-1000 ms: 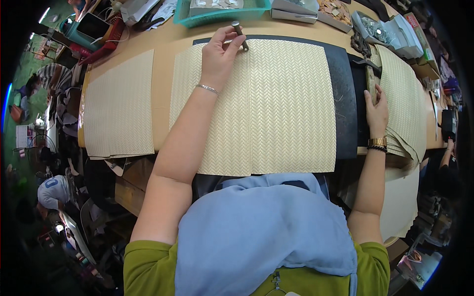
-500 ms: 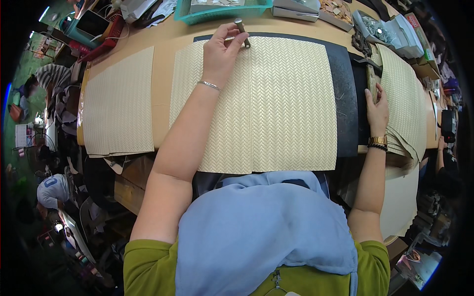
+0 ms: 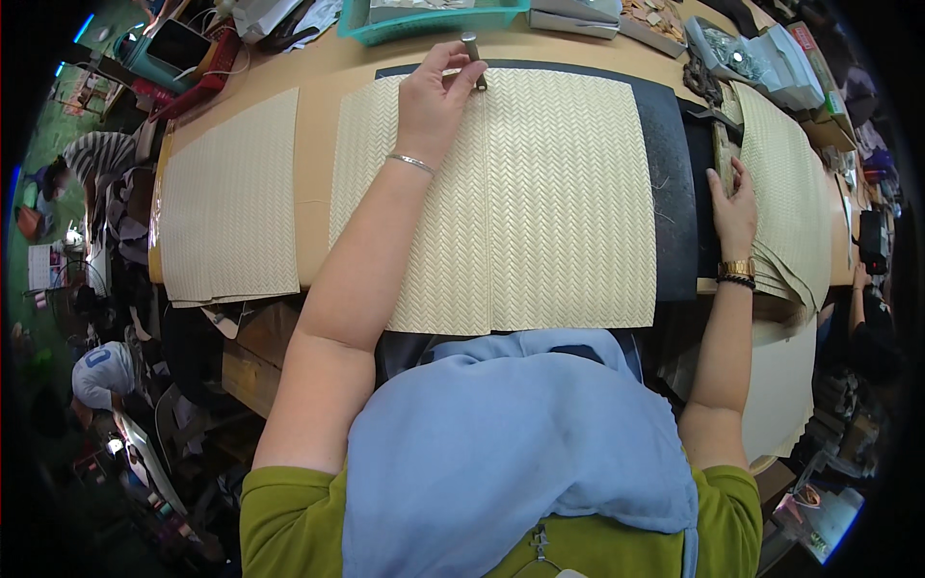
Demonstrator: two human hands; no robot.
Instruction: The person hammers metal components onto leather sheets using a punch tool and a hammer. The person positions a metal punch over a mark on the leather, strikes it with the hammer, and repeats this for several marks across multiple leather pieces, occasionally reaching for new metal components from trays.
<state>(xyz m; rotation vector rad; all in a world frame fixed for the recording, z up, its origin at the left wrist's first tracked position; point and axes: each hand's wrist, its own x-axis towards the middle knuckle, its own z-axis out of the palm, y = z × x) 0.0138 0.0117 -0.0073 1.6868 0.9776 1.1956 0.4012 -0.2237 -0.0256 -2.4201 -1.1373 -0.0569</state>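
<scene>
A cream sheet with a woven herringbone texture [image 3: 568, 212] lies in front of me on a dark board [image 3: 670, 183], with a seam-like line running down its middle. My left hand [image 3: 434, 101] pinches a short metal punch [image 3: 473, 60] upright, its lower end at the top of that line. On the right, my right hand [image 3: 735, 214] is closed round the wooden handle of a hammer [image 3: 723, 149], whose dark metal head points away from me. The hammer lies beside a stack of cream woven sheets [image 3: 785, 183], and my fingers hide part of its handle.
More cream sheets [image 3: 231, 207] lie at the table's left. Along the far edge stand a teal basket [image 3: 434, 27], a box of small tan pieces [image 3: 655, 24] and a box with clear plastic bags [image 3: 737, 58]. Other people work at both sides.
Almost nothing differs. The view has shifted slightly, and both hands keep their hold on the punch and the hammer.
</scene>
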